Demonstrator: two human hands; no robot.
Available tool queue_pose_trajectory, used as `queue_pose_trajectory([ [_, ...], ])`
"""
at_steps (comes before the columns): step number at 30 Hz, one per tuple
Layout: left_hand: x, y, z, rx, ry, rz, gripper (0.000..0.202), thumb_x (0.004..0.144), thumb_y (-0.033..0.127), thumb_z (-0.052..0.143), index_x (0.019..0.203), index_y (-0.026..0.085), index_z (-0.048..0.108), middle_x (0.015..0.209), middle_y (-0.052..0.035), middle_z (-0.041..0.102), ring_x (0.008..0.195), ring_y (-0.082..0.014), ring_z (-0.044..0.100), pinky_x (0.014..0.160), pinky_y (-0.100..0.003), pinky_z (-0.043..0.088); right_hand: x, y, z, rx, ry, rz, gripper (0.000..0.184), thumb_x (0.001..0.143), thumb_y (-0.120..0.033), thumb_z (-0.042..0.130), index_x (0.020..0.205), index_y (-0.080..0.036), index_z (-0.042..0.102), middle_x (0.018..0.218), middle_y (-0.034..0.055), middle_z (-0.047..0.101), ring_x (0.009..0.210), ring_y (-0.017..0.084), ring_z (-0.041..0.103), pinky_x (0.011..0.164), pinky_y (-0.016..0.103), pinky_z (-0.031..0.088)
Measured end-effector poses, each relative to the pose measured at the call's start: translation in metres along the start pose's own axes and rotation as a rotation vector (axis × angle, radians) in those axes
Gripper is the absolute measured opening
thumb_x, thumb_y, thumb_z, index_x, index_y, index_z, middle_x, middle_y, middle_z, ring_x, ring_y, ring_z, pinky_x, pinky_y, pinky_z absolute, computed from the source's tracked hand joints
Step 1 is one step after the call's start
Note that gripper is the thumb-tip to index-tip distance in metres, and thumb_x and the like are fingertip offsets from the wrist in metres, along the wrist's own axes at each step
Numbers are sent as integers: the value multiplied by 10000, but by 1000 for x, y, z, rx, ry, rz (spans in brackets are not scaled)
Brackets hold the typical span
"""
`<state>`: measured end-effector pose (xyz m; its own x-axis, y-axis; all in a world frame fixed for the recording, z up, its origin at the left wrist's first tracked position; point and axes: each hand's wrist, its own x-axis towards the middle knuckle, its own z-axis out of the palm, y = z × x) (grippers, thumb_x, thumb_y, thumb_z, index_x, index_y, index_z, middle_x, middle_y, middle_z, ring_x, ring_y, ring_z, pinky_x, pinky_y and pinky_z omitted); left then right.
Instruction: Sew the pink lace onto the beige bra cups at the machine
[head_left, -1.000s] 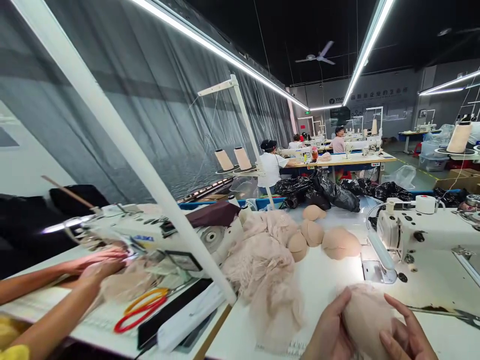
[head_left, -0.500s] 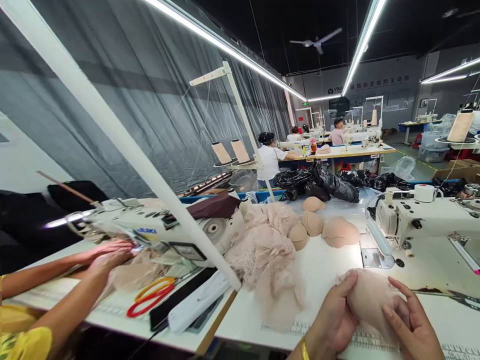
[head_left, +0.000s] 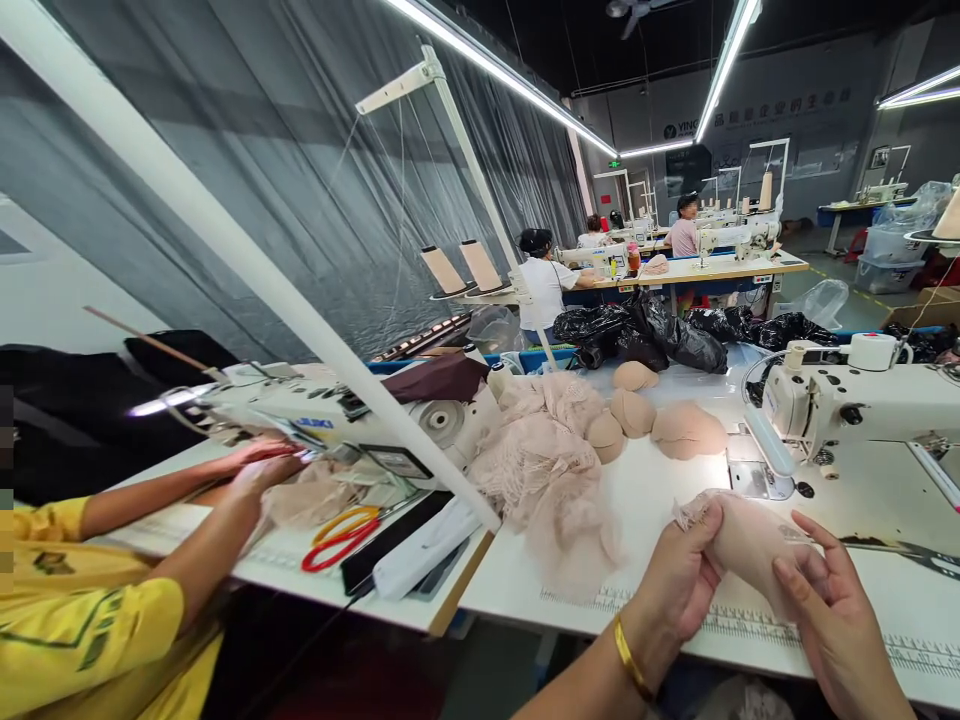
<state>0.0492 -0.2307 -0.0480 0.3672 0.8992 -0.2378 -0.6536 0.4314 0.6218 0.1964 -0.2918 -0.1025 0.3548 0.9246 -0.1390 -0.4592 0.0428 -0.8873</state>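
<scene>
Both my hands hold one beige padded cup covered with lace (head_left: 750,545) just above the white table (head_left: 660,500). My left hand (head_left: 679,590), with a gold bangle at the wrist, pinches its left edge. On the cup's right side my right hand (head_left: 832,615) has its fingers curled round it. A white sewing machine (head_left: 847,405) stands right behind the cup. Several more beige cups (head_left: 660,425) and a heap of beige lace fabric (head_left: 544,465) lie on the table to the left of the machine.
A co-worker in a yellow shirt (head_left: 82,625) sits at the left, both hands on fabric at another sewing machine (head_left: 330,425). A slanted white pole (head_left: 247,270) crosses the view. Red and yellow rings (head_left: 337,535) lie near the table edge. Black bags (head_left: 652,335) and further workers sit behind.
The view has tilted down and back, so my hands and the cup sit higher in the frame. My left hand has shifted to the cup's upper left edge. The co-worker's hands moved slightly right.
</scene>
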Motion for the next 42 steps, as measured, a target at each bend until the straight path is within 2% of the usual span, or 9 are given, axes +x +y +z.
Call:
queue_pose_trajectory([
  [5, -2, 0, 3, 95, 11, 69, 512, 675, 380, 986, 1064, 128, 767, 999, -98, 756, 858, -172, 682, 781, -236, 541, 4, 8, -9, 34, 12, -22, 806, 720, -478, 929, 1424, -338, 562, 1185, 36, 755, 1093, 228, 723, 922, 306, 598],
  [8, -3, 0, -3, 188, 43, 92, 467, 663, 375, 994, 963, 116, 747, 761, -19, 688, 622, -77, 550, 604, -169, 444, 8, 17, -17, 4, 6, -56, 791, 723, -501, 924, 1413, -330, 578, 1229, 55, 755, 1082, 255, 739, 893, 331, 621],
  [12, -4, 4, -11, 114, 64, -46, 411, 681, 364, 983, 822, 105, 698, 613, 13, 625, 501, -52, 498, 497, -152, 386, 6, 21, -14, -61, -10, -100, 798, 725, -549, 908, 1422, -312, 600, 1223, 80, 762, 1078, 292, 748, 863, 353, 633],
  [18, 1, 6, -10, -114, 72, -49, 213, 736, 109, 887, 897, 102, 748, 892, -80, 778, 748, -135, 731, 736, -192, 570, -9, 12, -5, -45, -121, -43, 734, 782, -590, 842, 1427, -325, 613, 1160, 94, 778, 1067, 306, 746, 900, 421, 611],
  [21, -3, -3, -7, -165, 2, -108, 261, 771, 230, 895, 954, 95, 768, 988, -130, 796, 900, -235, 765, 832, -279, 593, -13, 0, -8, -3, -114, 12, 736, 795, -558, 835, 1452, -334, 591, 1167, 105, 780, 1011, 307, 760, 876, 442, 618],
  [25, -22, -14, -4, -168, -200, -397, 567, 879, 551, 796, 1199, 87, 745, 1153, -162, 777, 1031, -258, 750, 838, -279, 572, -17, -14, -7, 7, -80, 40, 814, 730, -512, 890, 1463, -347, 574, 1250, 105, 755, 1003, 319, 756, 880, 474, 624],
  [29, -28, -15, -4, -153, -340, -405, 577, 903, 510, 768, 1296, 91, 708, 1260, -175, 742, 1163, -290, 709, 956, -310, 536, -23, -8, 2, 56, -21, 48, 791, 748, -549, 872, 1453, -355, 571, 1342, 115, 716, 1078, 323, 737, 869, 432, 621],
  [36, -8, -11, 2, -167, -61, -233, 294, 775, 271, 876, 980, 95, 760, 981, -129, 789, 914, -255, 737, 922, -354, 551, -19, 3, -11, -39, -85, -4, 744, 780, -527, 872, 1439, -339, 582, 1306, 70, 739, 1157, 282, 707, 949, 384, 584],
  [42, -7, -11, 11, -169, 54, -153, 344, 679, 248, 963, 919, 109, 760, 923, -84, 775, 828, -197, 701, 836, -321, 565, -15, -3, -18, -76, -72, 10, 766, 768, -509, 888, 1451, -347, 580, 1348, 56, 715, 1224, 281, 670, 991, 383, 567],
])
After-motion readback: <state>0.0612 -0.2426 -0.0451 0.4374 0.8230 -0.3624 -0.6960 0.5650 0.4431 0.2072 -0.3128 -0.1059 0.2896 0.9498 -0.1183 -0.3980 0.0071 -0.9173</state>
